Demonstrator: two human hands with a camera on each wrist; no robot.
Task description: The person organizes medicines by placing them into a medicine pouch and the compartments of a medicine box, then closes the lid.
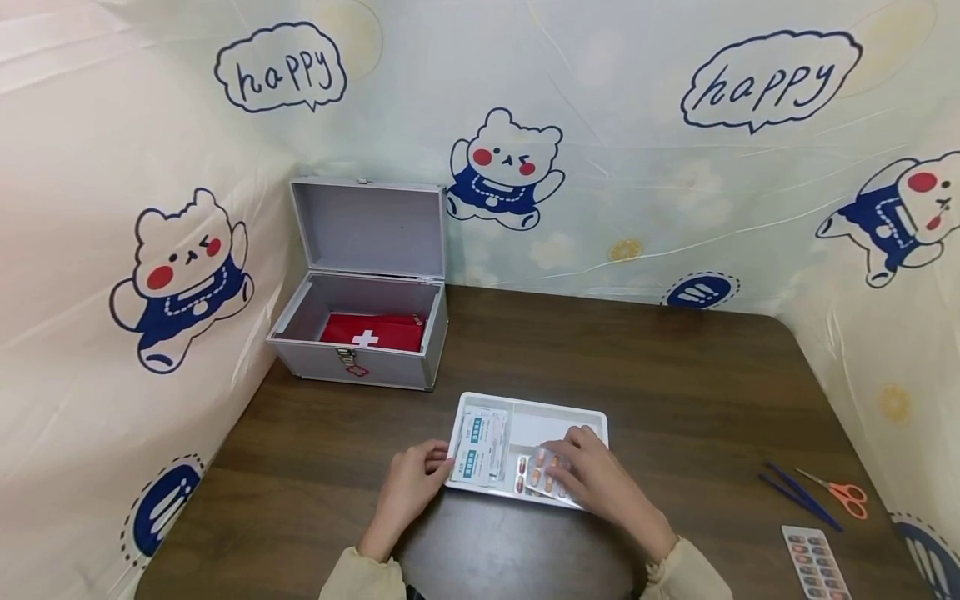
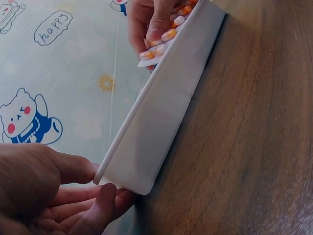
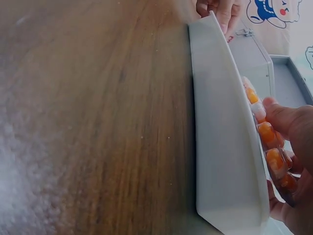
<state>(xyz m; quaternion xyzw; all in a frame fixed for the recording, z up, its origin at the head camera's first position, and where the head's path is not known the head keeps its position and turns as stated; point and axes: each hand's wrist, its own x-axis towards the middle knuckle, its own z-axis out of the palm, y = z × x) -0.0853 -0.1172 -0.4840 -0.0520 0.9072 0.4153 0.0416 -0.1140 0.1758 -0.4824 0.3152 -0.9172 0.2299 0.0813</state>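
One blister pack lies pinched between thumb and fingers of the right hand, over the white tray.

Table (wood-grained), case, tray, tweezers, scissors, blister pack

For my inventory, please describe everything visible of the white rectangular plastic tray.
The shallow white rectangular tray, apparently plastic, has a thin rim and an inner divider. It lies flat on the brown wooden table. Flat white and teal packets lie in its left compartment; shiny capsule blister packs are at front right, one held by the right hand. The left hand touches its left side.
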